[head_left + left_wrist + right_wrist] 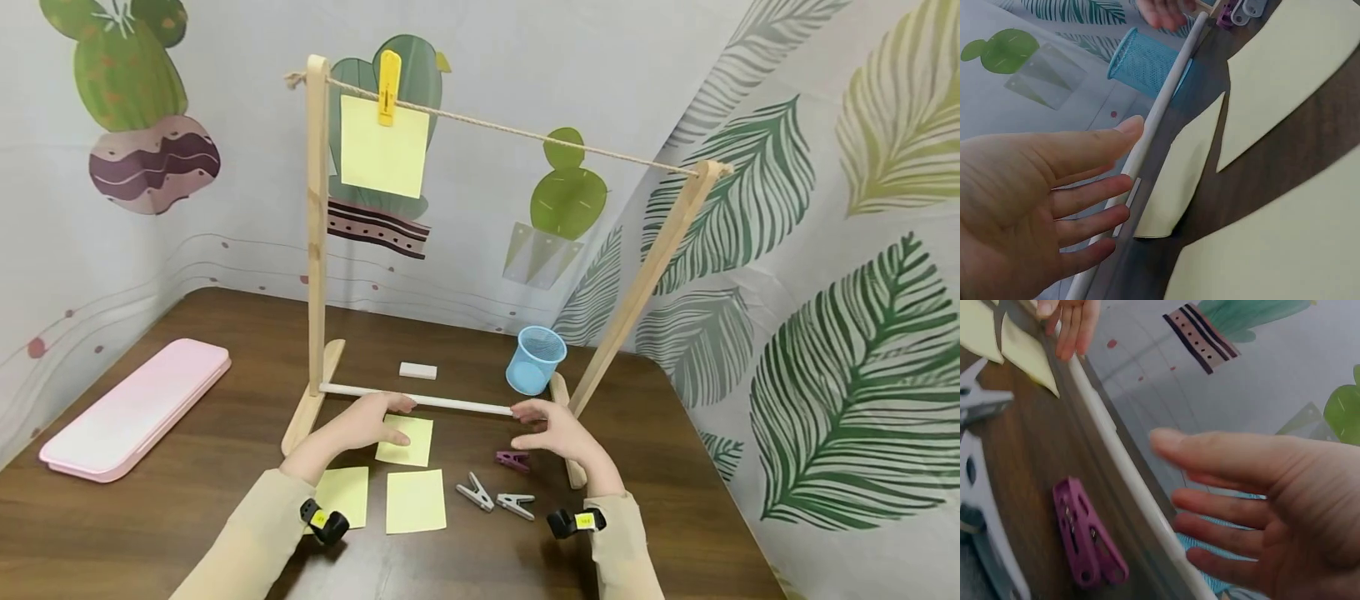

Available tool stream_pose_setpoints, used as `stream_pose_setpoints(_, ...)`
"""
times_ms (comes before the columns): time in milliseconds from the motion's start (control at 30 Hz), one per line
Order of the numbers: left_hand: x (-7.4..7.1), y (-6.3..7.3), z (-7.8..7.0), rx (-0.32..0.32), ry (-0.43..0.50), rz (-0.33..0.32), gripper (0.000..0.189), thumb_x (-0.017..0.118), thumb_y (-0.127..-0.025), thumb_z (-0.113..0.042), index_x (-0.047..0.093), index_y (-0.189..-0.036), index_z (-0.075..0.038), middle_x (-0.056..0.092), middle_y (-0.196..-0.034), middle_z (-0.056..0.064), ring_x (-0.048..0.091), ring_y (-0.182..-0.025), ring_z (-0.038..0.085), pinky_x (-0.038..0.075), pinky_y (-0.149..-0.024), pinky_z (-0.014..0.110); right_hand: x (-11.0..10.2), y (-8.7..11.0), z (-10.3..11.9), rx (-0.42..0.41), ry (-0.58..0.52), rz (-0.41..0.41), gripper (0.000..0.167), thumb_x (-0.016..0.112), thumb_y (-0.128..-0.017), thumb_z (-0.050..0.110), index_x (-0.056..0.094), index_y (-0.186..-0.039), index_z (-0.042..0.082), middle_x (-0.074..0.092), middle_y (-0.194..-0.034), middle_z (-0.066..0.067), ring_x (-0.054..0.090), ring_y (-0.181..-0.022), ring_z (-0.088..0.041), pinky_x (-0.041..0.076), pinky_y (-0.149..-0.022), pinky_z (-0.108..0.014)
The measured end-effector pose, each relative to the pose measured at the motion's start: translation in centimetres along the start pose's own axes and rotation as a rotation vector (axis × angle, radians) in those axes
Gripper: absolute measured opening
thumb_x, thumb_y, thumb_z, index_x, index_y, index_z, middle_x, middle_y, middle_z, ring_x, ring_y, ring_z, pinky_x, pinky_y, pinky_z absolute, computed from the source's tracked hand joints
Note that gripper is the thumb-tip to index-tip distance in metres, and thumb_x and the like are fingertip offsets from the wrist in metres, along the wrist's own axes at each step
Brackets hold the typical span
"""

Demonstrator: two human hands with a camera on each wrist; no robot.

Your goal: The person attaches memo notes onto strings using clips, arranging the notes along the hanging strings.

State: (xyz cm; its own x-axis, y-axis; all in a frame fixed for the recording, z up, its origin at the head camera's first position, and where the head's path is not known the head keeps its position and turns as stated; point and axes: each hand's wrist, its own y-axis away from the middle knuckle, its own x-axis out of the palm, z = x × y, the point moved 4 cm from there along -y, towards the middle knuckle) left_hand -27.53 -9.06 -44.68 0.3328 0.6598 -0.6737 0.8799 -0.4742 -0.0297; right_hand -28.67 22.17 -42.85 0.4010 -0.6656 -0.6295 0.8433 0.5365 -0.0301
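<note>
My left hand point(367, 423) is held with its fingers relaxed over a yellow sticky note point(418, 454), close to the white rod point(450, 404) at the base of a wooden frame point(317, 233). Two more sticky notes point(416, 502) lie nearer me, one partly behind the left wrist. My right hand point(555, 429), likewise loose and holding nothing, hovers by the rod's right end. Near it on the table are a purple clothespin point(1088, 534) and two grey clothespins point(476, 492). On the rope point(510, 129) above, a yellow clothespin point(388, 87) pins up another yellow note point(382, 154).
Behind the rod stand a blue mesh cup point(536, 362) and a small white block point(417, 371). A pink case point(138, 408) lies at the left of the brown table point(225, 442). Patterned cloth point(247, 150) hangs behind and along the right side.
</note>
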Motion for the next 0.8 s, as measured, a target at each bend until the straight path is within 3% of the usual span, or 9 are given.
stream_pose_setpoints(133,0.5,0.2,0.0,0.003,-0.049,0.018,0.059,0.081,-0.079,-0.013,0.058,-0.129,0.005,0.061,-0.13,0.02,0.054,-0.125,0.04,0.044,-0.103,0.052,0.6,0.5,-0.8,0.01,0.067,0.079,0.057,0.084,-0.076,0.017,0.059,-0.123,-0.006,0.064,-0.118,-0.025,0.062,-0.106,-0.037,0.054,-0.088,-0.041)
stream_pose_setpoints(300,0.8,0.3,-0.1,-0.008,-0.101,0.033,0.069,0.084,-0.075,-0.012,0.054,-0.133,0.006,0.058,-0.134,0.022,0.051,-0.128,0.041,0.042,-0.105,0.053,1.1,0.9,-1.3,0.045,0.127,0.122,0.056,0.086,-0.072,0.013,0.061,-0.118,-0.006,0.065,-0.112,-0.02,0.061,-0.099,-0.027,0.053,-0.082,-0.03)
stream_pose_setpoints(567,1.0,0.6,0.2,-0.021,-0.222,0.027,0.076,0.088,-0.07,-0.014,0.053,-0.135,0.005,0.058,-0.135,0.02,0.049,-0.129,0.04,0.041,-0.106,0.051,1.9,0.8,-1.4,0.063,0.223,0.133,0.049,0.09,-0.064,0.014,0.067,-0.106,0.001,0.064,-0.095,-0.007,0.058,-0.086,-0.014,0.049,-0.078,-0.026)
stream_pose_setpoints(800,1.3,0.2,0.3,-0.022,-0.301,-0.002,0.074,0.089,-0.068,-0.015,0.057,-0.132,0.004,0.058,-0.134,0.02,0.048,-0.13,0.041,0.041,-0.107,0.05,1.8,1.1,-1.8,0.084,0.233,0.112,0.04,0.09,-0.062,0.007,0.068,-0.095,0.002,0.062,-0.087,-0.005,0.055,-0.078,-0.013,0.046,-0.071,-0.022)
